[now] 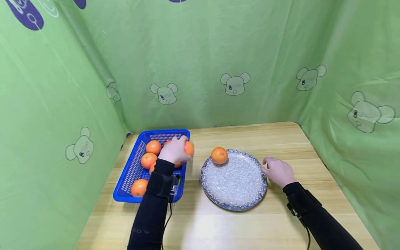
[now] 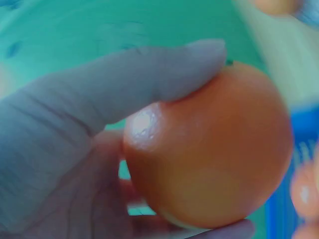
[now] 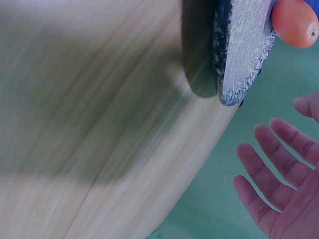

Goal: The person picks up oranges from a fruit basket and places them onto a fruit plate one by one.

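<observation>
My left hand (image 1: pixel 175 150) grips an orange (image 2: pixel 214 149) above the right side of a blue plastic basket (image 1: pixel 127 173). In the left wrist view the thumb lies over the top of the fruit and fingers curl beneath it. Several more oranges (image 1: pixel 148 160) lie in the basket, partly hidden by my left hand and sleeve. One orange (image 1: pixel 219 155) sits on the far left rim area of a round speckled plate (image 1: pixel 237 184). At the plate's right edge is my right hand (image 1: pixel 279 171), holding nothing, its fingers relaxed and spread in the right wrist view (image 3: pixel 284 174).
A light wooden table (image 1: pixel 206 229) carries the basket on its left and the plate near its middle. Green curtains (image 1: pixel 200 62) with mouse-head drawings hang behind and along both sides. Cables (image 1: pixel 168 218) run from the wrist cameras along both sleeves.
</observation>
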The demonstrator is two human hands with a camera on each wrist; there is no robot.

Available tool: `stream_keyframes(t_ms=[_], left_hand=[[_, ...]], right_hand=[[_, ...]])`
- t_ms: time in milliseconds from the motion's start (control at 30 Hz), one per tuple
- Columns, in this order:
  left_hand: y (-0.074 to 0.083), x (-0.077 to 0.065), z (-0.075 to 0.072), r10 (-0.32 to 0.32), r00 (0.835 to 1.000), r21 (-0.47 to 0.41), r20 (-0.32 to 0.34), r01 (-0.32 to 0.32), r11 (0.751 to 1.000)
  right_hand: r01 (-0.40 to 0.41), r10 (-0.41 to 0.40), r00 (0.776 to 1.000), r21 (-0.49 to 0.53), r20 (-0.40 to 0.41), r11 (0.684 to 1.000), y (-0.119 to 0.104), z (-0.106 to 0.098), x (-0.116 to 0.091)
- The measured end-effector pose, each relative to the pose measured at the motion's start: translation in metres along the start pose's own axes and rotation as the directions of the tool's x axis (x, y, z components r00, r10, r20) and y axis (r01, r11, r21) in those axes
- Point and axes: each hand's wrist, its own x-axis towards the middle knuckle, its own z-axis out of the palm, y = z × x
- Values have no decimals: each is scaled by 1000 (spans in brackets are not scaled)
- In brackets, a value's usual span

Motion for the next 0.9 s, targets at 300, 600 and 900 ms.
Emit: stream_keyframes(t_ms=[300,600,900], left_hand=[[53,30,85,-37,890,-339,-454,-135,931],[64,32,166,-39,906,-270,-421,-84,959],[67,33,191,-44,929,-209,-368,-36,977]], right_hand=[[16,-16,999,-16,-41,1000,1,-1,-2],[12,-12,999,0,-41,1000,5,-1,-6],[18,-17,999,3,-41,1000,7,3,-6]])
